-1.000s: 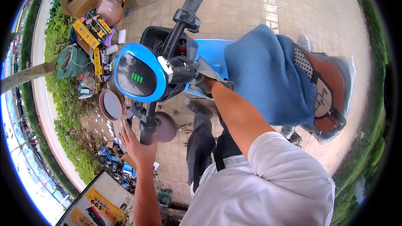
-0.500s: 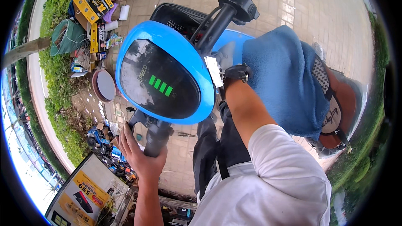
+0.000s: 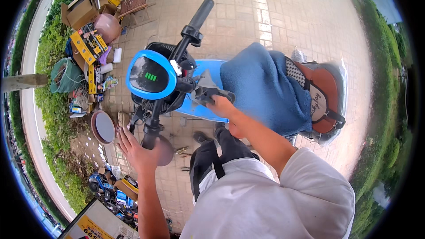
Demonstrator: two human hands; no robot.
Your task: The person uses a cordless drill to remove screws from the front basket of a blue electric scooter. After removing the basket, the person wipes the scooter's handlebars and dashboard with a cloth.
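A blue electric scooter stands in front of me, its blue-rimmed dashboard point(image 3: 150, 74) lit with green bars. My left hand point(image 3: 141, 154) rests against the near black handlebar grip point(image 3: 151, 132), fingers stretched out toward the brake lever point(image 3: 136, 117). In my right hand point(image 3: 221, 107) is the edge of a dark grey, irregularly shaped plastic piece point(image 3: 207, 89), just right of the steering column. Whether that piece is attached to the scooter I cannot tell. The far handlebar grip point(image 3: 201, 14) points away from me. A blue towel point(image 3: 261, 88) drapes over the seat area.
A brown bag point(image 3: 325, 86) sits at the scooter's rear. Boxes point(image 3: 88, 46), a green bag point(image 3: 65, 76) and a round pan point(image 3: 104, 127) lie along the left hedge. Loose parts point(image 3: 117, 197) are piled at lower left. A black basket point(image 3: 159, 49) is at the scooter's front.
My view has drawn back, so the scooter looks smaller. My right hand has come away from beside the dashboard and now grips the grey plastic piece. The left hand stays at the near grip.
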